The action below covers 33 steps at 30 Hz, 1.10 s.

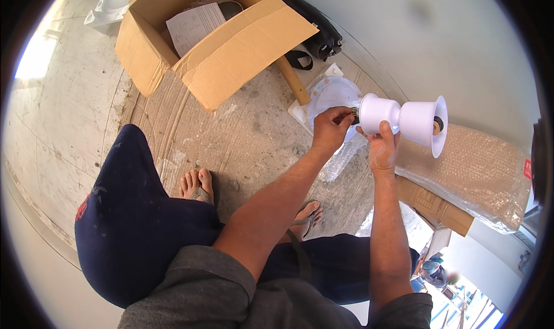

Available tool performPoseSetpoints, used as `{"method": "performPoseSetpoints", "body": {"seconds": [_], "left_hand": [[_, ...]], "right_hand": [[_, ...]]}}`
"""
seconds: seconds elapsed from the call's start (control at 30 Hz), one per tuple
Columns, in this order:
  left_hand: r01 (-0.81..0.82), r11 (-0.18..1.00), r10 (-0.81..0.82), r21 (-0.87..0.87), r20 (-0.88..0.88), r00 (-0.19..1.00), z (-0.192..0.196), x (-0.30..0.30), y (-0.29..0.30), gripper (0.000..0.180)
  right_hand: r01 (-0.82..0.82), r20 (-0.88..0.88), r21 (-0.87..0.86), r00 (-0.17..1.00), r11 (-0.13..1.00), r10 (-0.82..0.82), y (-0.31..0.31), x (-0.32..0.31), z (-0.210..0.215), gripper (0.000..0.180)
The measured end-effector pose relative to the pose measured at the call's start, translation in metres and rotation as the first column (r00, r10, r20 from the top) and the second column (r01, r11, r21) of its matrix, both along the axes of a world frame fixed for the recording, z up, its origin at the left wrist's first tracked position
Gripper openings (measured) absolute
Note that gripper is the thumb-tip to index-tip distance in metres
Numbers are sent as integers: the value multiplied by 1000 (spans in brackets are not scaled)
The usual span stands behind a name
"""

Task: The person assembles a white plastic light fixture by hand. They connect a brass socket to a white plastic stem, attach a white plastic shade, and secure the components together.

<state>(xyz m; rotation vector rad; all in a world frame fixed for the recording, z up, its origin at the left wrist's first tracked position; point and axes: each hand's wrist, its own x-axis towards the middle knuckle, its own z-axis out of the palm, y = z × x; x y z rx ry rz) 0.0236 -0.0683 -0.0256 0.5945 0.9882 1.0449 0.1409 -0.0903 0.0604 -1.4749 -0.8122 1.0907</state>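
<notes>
My right hand (383, 148) supports a glossy white hourglass-shaped plastic piece (380, 111) from below, with the thumb along its side. The piece lies sideways in the air, its wide flared rim toward the right, and a dark round part with a tan centre (438, 126) shows inside that rim. At the opposite end, my left hand (332, 129) pinches a small dark fitting with a brassy look (354, 116) against the piece's left opening. The fingertips partly hide this fitting.
An open cardboard box (242, 52) with papers stands ahead. Near it lie a black bag (320, 37), a wooden bar (292, 79) and a plastic-wrapped white round part (332, 92). A bubble-wrapped carton (467, 176) rests by the wall. My sandalled feet (198, 186) are below; another person (435, 274) appears far lower right.
</notes>
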Motion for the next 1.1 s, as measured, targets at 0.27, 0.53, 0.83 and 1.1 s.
{"method": "performPoseSetpoints", "body": {"seconds": [0.27, 0.53, 0.83, 1.1], "left_hand": [[29, 1000, -29, 0, -71, 997, 5, 1, 2, 19], [-217, 960, 225, 177, -27, 974, 4, 6, 1, 18], [-126, 930, 187, 345, -149, 971, -2, 2, 1, 23], [12, 987, 22, 161, -206, 978, -2, -1, -2, 23]], "right_hand": [[-18, -10, -4, 1000, 1000, 18, -2, 6, -2, 81], [16, 60, 29, 998, 999, -18, 1, -4, -2, 70], [-7, -21, -9, 1000, 1000, 6, -1, 2, -2, 78], [-5, -22, -9, 1000, 1000, 5, 1, -3, 1, 79]]}}
